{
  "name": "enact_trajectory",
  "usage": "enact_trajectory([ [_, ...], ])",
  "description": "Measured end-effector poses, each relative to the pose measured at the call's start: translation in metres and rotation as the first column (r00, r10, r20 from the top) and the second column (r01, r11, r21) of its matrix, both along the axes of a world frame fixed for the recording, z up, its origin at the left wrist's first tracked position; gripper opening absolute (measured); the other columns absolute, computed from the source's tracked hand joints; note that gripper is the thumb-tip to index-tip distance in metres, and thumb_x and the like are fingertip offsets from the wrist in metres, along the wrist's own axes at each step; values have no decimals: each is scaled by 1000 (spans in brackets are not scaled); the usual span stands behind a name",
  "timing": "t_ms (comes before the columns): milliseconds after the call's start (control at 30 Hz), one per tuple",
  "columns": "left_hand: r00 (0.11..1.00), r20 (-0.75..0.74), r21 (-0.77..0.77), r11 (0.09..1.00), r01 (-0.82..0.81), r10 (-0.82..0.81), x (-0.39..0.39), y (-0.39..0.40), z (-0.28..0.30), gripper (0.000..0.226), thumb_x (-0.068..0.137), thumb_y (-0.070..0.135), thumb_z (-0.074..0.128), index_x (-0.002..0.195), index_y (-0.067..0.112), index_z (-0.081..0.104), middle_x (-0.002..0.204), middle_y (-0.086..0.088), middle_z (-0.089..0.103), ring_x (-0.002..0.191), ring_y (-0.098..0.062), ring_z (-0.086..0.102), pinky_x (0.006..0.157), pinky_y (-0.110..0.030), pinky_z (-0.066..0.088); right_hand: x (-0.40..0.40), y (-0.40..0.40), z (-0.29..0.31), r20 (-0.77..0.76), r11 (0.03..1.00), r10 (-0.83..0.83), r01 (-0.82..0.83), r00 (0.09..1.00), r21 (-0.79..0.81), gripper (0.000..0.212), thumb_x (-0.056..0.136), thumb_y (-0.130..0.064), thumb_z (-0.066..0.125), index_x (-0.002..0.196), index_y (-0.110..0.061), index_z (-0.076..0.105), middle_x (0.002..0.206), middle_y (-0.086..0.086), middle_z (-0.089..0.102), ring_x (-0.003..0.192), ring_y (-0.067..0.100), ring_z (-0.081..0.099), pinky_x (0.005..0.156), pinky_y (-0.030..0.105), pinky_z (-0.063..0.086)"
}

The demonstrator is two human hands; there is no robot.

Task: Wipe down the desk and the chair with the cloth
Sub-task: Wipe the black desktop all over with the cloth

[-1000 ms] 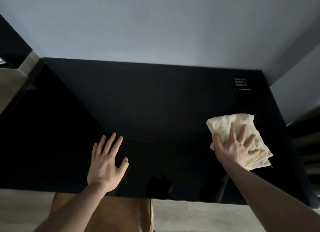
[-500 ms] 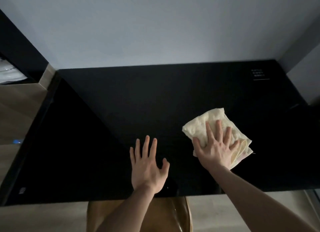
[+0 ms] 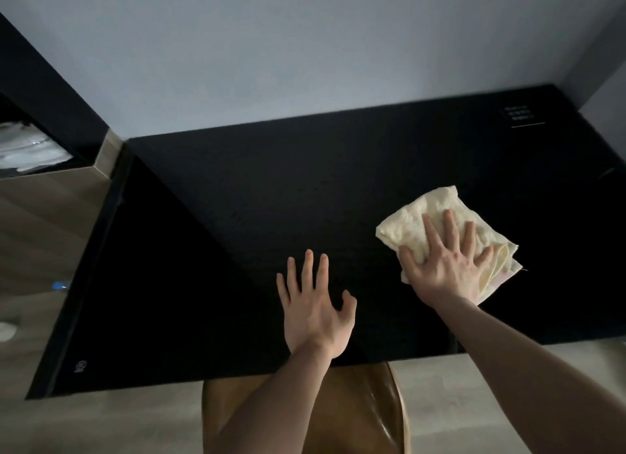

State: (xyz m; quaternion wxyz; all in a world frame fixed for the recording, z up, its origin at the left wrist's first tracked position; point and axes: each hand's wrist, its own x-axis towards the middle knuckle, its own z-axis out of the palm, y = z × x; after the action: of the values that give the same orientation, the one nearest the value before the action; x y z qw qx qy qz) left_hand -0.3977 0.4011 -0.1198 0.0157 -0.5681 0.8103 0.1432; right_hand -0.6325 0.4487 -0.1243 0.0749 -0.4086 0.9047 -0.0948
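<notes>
Under right hand, cloth.

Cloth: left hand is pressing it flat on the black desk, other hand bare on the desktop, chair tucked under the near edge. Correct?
Wrong hand. The head view shows the right hand pressing the cloth flat on the black desk, while the left hand is the bare one, spread on the desktop. The chair does sit under the near edge.
</notes>
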Motion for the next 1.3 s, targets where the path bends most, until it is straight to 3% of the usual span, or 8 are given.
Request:
enact_trajectory([
  [400, 996, -90, 57, 998, 31, -25, 3, -3, 9, 81, 99, 65, 29, 170, 32, 6, 179, 2, -11, 163, -29, -18, 131, -57, -10, 21, -7, 5, 1, 994, -98, 98, 995, 41, 82, 99, -79, 33, 169, -43, 14, 180, -5, -4, 165, 32, -10, 126, 71, -4],
  [533, 933, -359, 146, 984, 100, -42, 22, -7, 13, 72, 100, 52, 42, 167, 31, 27, 179, 6, 4, 163, -21, -18, 132, -51, -12, 75, -15, 3, -11, 981, -184, 184, 983, 65, 82, 99, -80, 30, 170, -43, 11, 179, -6, -8, 164, 33, -13, 127, 70, -5],
  [667, 767, -631, 211, 925, 315, -117, 105, -42, 27, 65, 101, 34, 57, 162, 33, 37, 176, 14, 15, 163, -8, 0, 134, -44, 9, 128, -29, 2, 30, 967, -244, 241, 969, 78, 82, 99, -80, 29, 170, -41, 12, 179, -7, -11, 164, 32, -17, 126, 71, -8],
  [800, 806, -568, -88, 986, 143, -168, 269, -142, 11, 63, 88, 39, 57, 149, 22, 59, 164, 0, 44, 154, -28, 36, 127, -56, 28, 208, -61, 1, 56, 971, -233, 229, 971, 70, 80, 98, -79, 26, 169, -43, 10, 178, -9, -12, 163, 33, -19, 125, 74, -5],
  [967, 950, -302, -45, 995, -93, 76, 430, -217, 3, 75, 92, 56, 47, 158, 18, 49, 166, -5, 40, 151, -31, 35, 123, -58, 33, 313, -112, 6, 93, 979, -193, 186, 977, 77, 81, 99, -77, 25, 169, -44, 5, 178, -6, -18, 162, 34, -25, 124, 73, -7],
  [1033, 936, -326, 56, 991, -123, 135, 451, -214, -3, 80, 98, 68, 38, 165, 23, 35, 168, -4, 38, 153, -28, 33, 123, -54, 34, 357, -133, 8, 108, 989, -140, 133, 984, 64, 80, 99, -75, 27, 169, -44, 3, 177, -6, -21, 161, 34, -28, 124, 72, -10],
  [1133, 827, -474, 230, 949, -215, 302, 449, -203, -11, 77, 100, 70, 43, 166, 34, 27, 164, -3, 44, 149, -22, 44, 120, -50, 41, 419, -162, 12, 154, 998, -51, 46, 987, 40, 81, 99, -72, 31, 169, -44, 2, 177, -7, -23, 159, 33, -32, 124, 70, -14],
  [1300, 870, -408, 199, 957, -211, 277, 452, -211, -11, 72, 103, 61, 46, 167, 35, 24, 164, -3, 47, 145, -26, 51, 115, -50, 46, 497, -189, 11, 168, 997, 65, -71, 984, 26, 82, 98, -74, 31, 170, -43, 3, 176, -5, -26, 157, 34, -37, 122, 70, -17],
])
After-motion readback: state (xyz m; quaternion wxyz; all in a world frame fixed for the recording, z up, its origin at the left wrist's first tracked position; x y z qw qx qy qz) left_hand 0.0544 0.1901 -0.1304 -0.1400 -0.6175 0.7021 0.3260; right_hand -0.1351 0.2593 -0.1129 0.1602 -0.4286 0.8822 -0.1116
